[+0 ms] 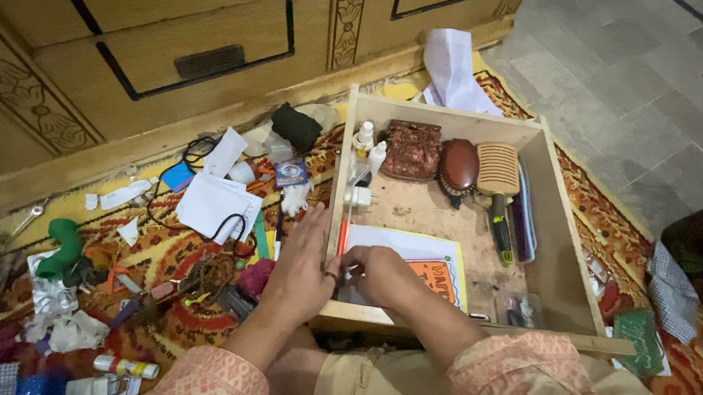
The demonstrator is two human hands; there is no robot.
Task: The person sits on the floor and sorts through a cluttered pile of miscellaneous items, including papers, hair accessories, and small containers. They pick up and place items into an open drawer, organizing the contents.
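Cabinet (150, 33): a big wooden front with dark drawer pulls, standing along the far edge of the patterned rug (683, 385).
Drawer (566, 248): pulled right out and set on the rug before the seated person, its rim open on top.
Drawer contents: at the back a red patterned pouch (411, 150), a brown oval brush (458, 166), a ribbed wooden brush (498, 170) and small white bottles (365, 142); the middle floor is mostly bare wood.
Booklet (428, 259): white with an orange cover panel, lying flat in the near left corner, against the left wall.
Loose clutter (219, 200): papers, a black cable and small odds heaped on the rug left of the drawer.
Left hand (302, 262): fingers together, palm pressed on the outside of the drawer's left wall.
Right hand (378, 273): inside the drawer, fingers curled down on the booklet's near left corner; whether it pinches the edge I cannot tell.
Step, as I judge it: settling the booklet into that corner.
Next move calls for: sliding it flush without catching the side wall.
Room: tight at the left wall, free toward the drawer's middle and right.
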